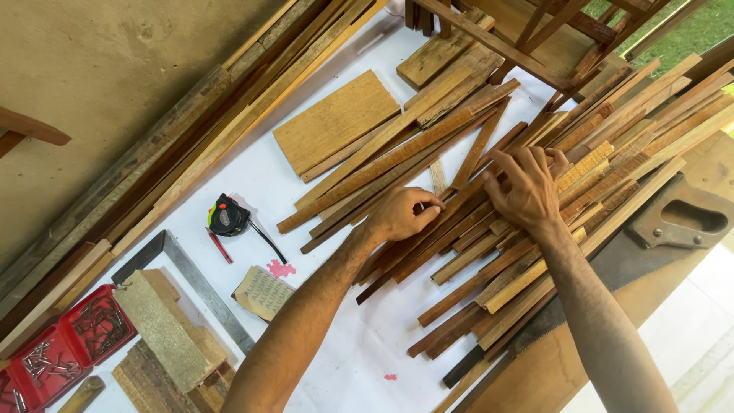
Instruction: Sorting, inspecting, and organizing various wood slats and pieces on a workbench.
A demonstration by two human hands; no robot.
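Head view shows your left hand (401,214) pinching the end of a thin wood strip (437,177), with the fingers curled and pressed together. The strip lies on a big pile of wood slats (489,252) in the middle of the white table (359,344). Your right hand (526,187) rests on the same pile, fingers bent and a little spread, touching the slats. A hand saw (673,222) lies just beside the pile. A flat board (336,118) sits near the top. A tape measure (227,216), a metal square (202,283) and a red tray of nails (69,344) lie well apart.
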